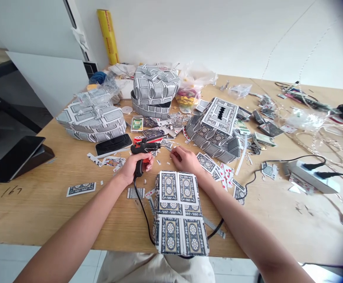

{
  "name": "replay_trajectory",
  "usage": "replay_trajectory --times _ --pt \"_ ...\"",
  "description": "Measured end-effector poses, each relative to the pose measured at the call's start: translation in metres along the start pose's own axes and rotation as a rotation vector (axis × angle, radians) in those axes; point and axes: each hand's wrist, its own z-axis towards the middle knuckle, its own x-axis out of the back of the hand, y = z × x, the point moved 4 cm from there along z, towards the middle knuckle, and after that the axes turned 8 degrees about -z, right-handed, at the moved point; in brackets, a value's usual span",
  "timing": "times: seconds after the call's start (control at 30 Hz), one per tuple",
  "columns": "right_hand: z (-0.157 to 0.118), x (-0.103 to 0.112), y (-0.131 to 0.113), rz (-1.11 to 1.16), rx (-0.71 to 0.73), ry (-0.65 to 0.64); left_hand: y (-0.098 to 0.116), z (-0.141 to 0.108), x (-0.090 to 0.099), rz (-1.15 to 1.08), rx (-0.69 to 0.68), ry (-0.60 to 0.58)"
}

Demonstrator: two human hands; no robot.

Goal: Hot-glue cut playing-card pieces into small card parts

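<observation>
My left hand (136, 167) is wrapped round the handle of a black and orange hot glue gun (144, 147), its nozzle pointing right. Just beyond the tip, my right hand (186, 160) rests low on the table with curled fingers; whatever they hold, if anything, is hidden. Between my forearms, at the table's front edge, stands a box covered in playing cards (178, 212), blue patterned backs outward. The gun's black cord (143, 212) runs down behind this box. Small white scraps (158, 162) lie under the nozzle.
Card-woven baskets stand at the back: a lidded one (93, 120), one with a bow (156, 84) and one at right (214, 129). A phone (114, 145) lies left of the glue gun. Loose cards (226, 175) are scattered about. A power strip (312, 177) with cords sits right.
</observation>
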Motion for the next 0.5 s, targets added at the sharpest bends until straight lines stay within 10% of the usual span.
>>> replay_trajectory --times 0.5 --pt "0.0017 -0.0028 0.0 -0.014 -0.021 0.008 0.0005 -0.0015 0.0002 0.007 0.006 0.008"
